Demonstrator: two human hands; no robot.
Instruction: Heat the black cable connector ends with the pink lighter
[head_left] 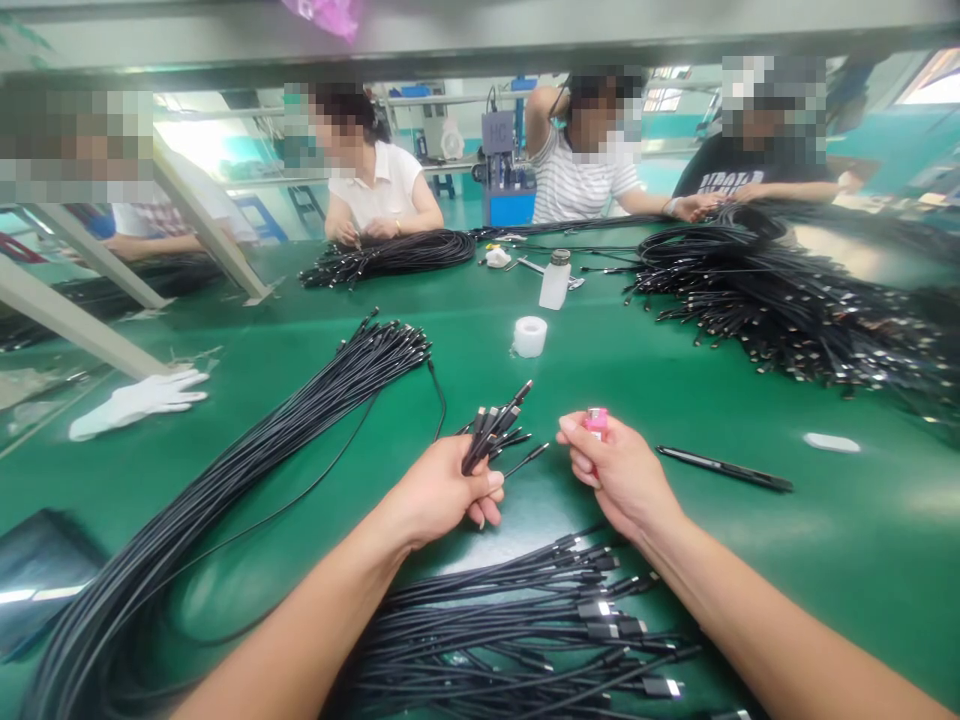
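green counter [480,375], co-workers [382,185] at twelve o'clock. from afar i see my left grip [442,490] closed around black cable ends [487,440]; one connector [535,453] angles toward two o'clock, its tip nearer my right grip [626,465], wrapped around a pink lighter [597,422].

On the table [615,365], near side: left hand [442,490] with cable ends [491,440] in it, right hand [626,470] just to its right with lighter [596,424] in it, loose cables [517,615] spread nearest the wearer, pen [724,468] right of the right hand, small flat piece [831,442] beyond that. Long cable bundle [259,450] runs left of the left hand, glove [139,402] further left by a post foot [142,362]. Mid-table: tape roll [530,338] ahead of the hands, bottle [555,283] behind it, coiled cables [405,255] far left of bottle, big cable heap [750,300] to its right, co-workers [379,185] along the far edge.
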